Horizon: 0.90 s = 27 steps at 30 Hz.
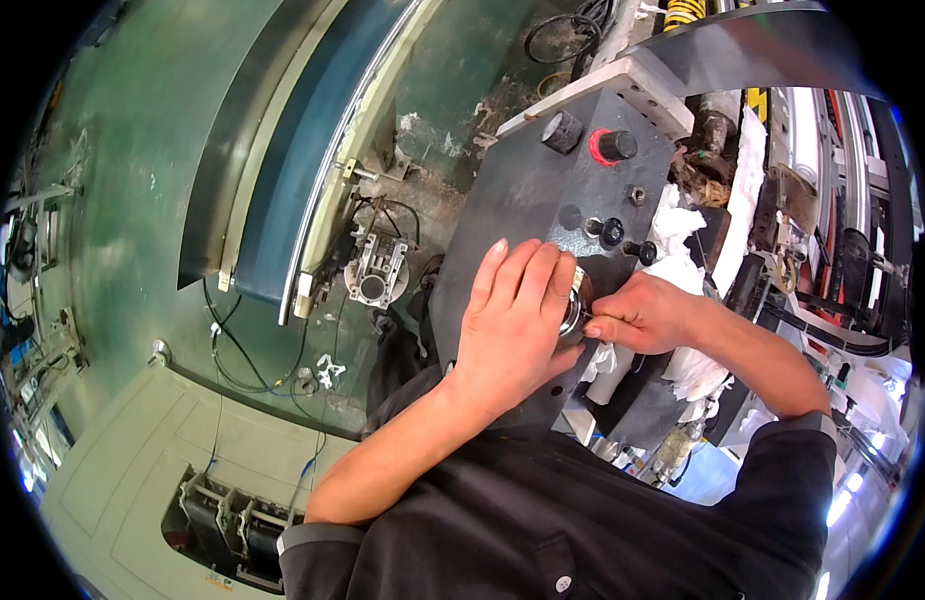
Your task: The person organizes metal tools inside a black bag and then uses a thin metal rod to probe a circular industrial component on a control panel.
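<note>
A dark grey metal machine block (518, 190) stands in front of me, with a round shiny metal part (577, 312) on its near side. My left hand (513, 325) lies over the block with the fingers stretched forward; its forefinger and thumb close around the round part from the left. At that part's right edge, my right hand (643, 315) is closed in a pinch, and what sits between the fingertips is too small to make out. Just beyond my hands, black knobs (611, 233) stick out of the block, along with a black knob with a red ring (613, 147).
White rags or paper (678, 250) lie along the block's right side, beside machine rollers (805, 130). Left of it runs a blue conveyor belt (308, 150). A small metal fixture (376, 270) and loose cables (248, 360) are near the floor. A beige cabinet (113, 440) fills the lower left.
</note>
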Motion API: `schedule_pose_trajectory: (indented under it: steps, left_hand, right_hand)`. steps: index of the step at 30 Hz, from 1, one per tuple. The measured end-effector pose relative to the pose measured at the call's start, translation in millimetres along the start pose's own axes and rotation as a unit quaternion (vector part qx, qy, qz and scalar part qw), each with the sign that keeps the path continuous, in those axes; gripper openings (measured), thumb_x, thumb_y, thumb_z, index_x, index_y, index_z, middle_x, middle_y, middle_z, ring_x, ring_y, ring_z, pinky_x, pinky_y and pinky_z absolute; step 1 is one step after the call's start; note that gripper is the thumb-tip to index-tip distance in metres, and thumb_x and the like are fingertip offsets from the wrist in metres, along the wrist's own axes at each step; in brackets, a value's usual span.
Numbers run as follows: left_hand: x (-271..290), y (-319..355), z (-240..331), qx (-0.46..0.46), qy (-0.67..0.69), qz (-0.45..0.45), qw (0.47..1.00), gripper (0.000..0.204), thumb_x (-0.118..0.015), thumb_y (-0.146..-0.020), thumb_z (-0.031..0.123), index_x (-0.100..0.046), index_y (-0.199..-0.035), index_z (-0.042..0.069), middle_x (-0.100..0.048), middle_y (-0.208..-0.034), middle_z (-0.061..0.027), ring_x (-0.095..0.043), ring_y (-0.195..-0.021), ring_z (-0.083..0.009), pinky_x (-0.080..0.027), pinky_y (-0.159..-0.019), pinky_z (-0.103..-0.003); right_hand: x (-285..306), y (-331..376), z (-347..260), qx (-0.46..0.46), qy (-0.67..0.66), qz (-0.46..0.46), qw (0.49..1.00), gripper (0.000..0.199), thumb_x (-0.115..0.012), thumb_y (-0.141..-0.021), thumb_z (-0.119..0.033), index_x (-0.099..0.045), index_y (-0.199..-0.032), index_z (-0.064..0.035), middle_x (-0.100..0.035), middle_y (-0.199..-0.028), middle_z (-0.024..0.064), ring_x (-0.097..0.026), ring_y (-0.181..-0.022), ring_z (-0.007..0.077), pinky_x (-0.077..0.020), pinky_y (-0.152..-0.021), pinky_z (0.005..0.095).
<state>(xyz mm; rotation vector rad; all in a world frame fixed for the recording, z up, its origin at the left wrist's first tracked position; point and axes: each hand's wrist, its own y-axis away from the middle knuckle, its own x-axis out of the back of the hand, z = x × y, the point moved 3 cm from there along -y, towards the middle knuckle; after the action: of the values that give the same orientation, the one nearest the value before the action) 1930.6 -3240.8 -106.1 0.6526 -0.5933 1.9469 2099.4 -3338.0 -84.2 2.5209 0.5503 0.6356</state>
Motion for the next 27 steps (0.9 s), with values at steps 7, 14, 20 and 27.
schedule_pose_trajectory:
  steps: [7,14,20,27]
  left_hand:
    - [0,-2,0,0.009,-0.003,-0.005,1.0,0.089,-0.089,-0.055,0.03,-0.052,-0.133,0.004,-0.05,-0.132,-0.0106,-0.046,-0.129,-0.0295,-0.027,-0.115,-0.052]
    - [3,-5,-3,-0.018,0.006,-0.033,0.999,0.087,-0.088,-0.056,0.031,-0.054,-0.133,0.009,-0.053,-0.133,-0.0071,-0.049,-0.128,-0.0251,-0.025,-0.116,-0.05]
    - [9,-8,-7,-0.028,0.006,-0.08,0.996,0.088,-0.089,-0.054,0.035,-0.056,-0.133,0.011,-0.054,-0.134,-0.0047,-0.049,-0.13,-0.0226,-0.022,-0.118,-0.049]
    - [16,-13,-9,-0.061,-0.041,-0.1,0.992,0.099,-0.09,-0.049,0.047,-0.056,-0.134,0.012,-0.053,-0.138,-0.0022,-0.043,-0.136,-0.023,-0.02,-0.118,-0.052]
  right_hand:
    - [6,-5,0,0.03,0.022,-0.028,0.999,0.038,-0.063,-0.098,-0.03,-0.058,-0.07,-0.0048,-0.053,-0.056,0.0145,-0.056,-0.052,0.0358,-0.0445,-0.05,0.0442]
    - [9,-10,1,0.1,0.121,-0.062,0.986,0.042,-0.063,-0.098,-0.034,-0.053,-0.067,-0.007,-0.055,-0.055,0.0107,-0.06,-0.053,0.0338,-0.048,-0.05,0.0429]
    - [2,-6,3,0.162,0.144,0.01,0.976,0.041,-0.063,-0.097,-0.036,-0.052,-0.068,-0.0087,-0.057,-0.058,0.0062,-0.061,-0.055,0.031,-0.0494,-0.05,0.0395]
    - [-4,3,-12,0.13,0.186,0.137,0.964,0.041,-0.066,-0.095,-0.034,-0.051,-0.064,-0.011,-0.051,-0.057,0.0034,-0.055,-0.05,0.0263,-0.0429,-0.045,0.0371]
